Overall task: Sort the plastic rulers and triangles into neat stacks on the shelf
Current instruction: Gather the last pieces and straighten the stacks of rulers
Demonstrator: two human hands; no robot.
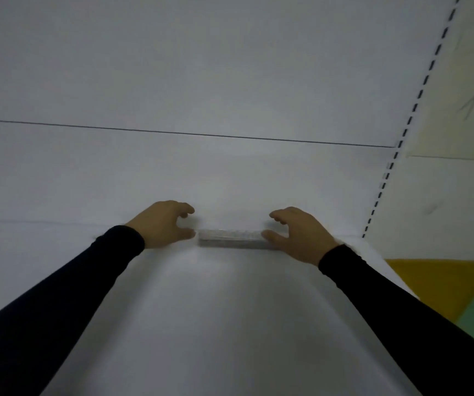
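Here your left hand and right hand bracket the stack of clear rulers lying on the white shelf, thumbs at its ends, each grip loosely curled (clasping nothing), probably to square the edges.

My left hand and right hand are bare, no rings or watch showing. Long, plain black fabric sleeves cover both arms, snug to the wrists.
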